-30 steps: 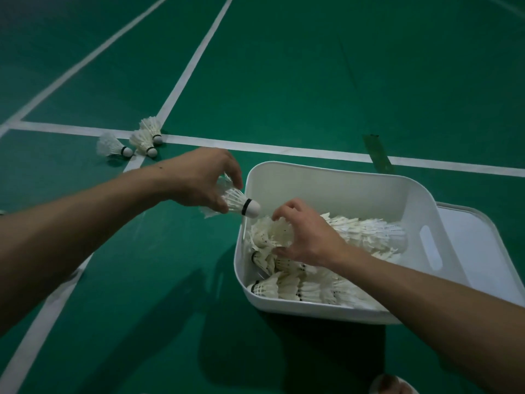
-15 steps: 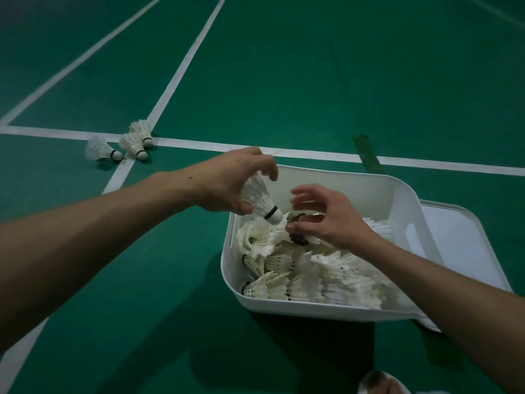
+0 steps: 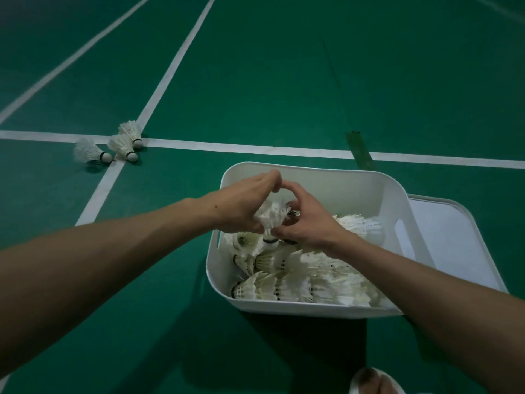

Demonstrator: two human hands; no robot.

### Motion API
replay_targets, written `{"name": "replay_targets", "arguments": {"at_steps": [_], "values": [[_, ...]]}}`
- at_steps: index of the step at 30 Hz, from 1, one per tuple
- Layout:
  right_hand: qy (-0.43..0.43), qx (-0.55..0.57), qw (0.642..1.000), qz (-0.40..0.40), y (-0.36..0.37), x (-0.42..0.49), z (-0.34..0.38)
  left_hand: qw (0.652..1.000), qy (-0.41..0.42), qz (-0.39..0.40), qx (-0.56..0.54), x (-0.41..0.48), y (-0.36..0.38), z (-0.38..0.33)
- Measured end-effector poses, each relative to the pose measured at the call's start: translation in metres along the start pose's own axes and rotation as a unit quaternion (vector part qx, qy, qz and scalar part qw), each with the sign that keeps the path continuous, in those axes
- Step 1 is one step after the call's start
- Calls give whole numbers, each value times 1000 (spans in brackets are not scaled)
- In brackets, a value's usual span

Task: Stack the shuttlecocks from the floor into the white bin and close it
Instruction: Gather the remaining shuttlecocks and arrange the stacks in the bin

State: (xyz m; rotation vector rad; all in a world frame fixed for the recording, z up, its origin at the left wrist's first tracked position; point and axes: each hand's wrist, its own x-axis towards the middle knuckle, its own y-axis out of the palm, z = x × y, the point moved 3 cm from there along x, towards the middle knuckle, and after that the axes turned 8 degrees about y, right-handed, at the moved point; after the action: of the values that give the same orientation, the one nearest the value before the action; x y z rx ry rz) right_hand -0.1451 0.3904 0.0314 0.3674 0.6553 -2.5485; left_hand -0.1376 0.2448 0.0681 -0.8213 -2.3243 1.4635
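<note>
The left hand (image 3: 241, 206) is pinching a shuttlecock (image 3: 270, 220) cork-down over the white bin (image 3: 312, 177), and the right hand (image 3: 306, 223) is closing its grip on the same one at 3 o'clock. Feathers may be crushing if pressed askew. Three loose shuttlecocks (image 3: 125, 143) are lying on the floor (image 3: 284, 81) at 10 o'clock.

White shuttlecocks (image 3: 312, 282) with black bands, white bin (image 3: 335, 183), green floor (image 3: 284, 81) with white lines (image 3: 176, 58).
</note>
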Motion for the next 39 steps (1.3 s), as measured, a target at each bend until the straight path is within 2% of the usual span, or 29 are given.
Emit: {"name": "replay_targets", "arguments": {"at_steps": [7,10,12,14,17,22,28,32,37,39], "values": [[42,-42,998,-8,3,1,-11,997,-54,-51,9,6,1,5],[30,-60,996,-53,-3,-3,-14,993,-121,9,-18,3,-1,15],[32,-35,996,-80,-7,-4,-18,986,-150,71,12,3,-1,19],[28,-38,994,-96,-5,-4,-21,977,-176,121,25,4,0,17],[2,-57,992,-109,5,-2,-20,961,-217,171,-12,7,3,12],[-30,-212,974,-78,19,-4,-23,933,-266,194,-147,6,8,11],[-20,-309,950,28,14,-14,-21,925,-250,171,-230,3,4,13],[6,-337,941,25,6,-16,-24,927,-228,182,-237,2,4,12],[-24,-310,950,2,14,-9,-22,927,-200,182,-260,3,1,11],[-53,-366,929,3,22,-8,-22,934,-182,182,-249,3,1,13]]}}
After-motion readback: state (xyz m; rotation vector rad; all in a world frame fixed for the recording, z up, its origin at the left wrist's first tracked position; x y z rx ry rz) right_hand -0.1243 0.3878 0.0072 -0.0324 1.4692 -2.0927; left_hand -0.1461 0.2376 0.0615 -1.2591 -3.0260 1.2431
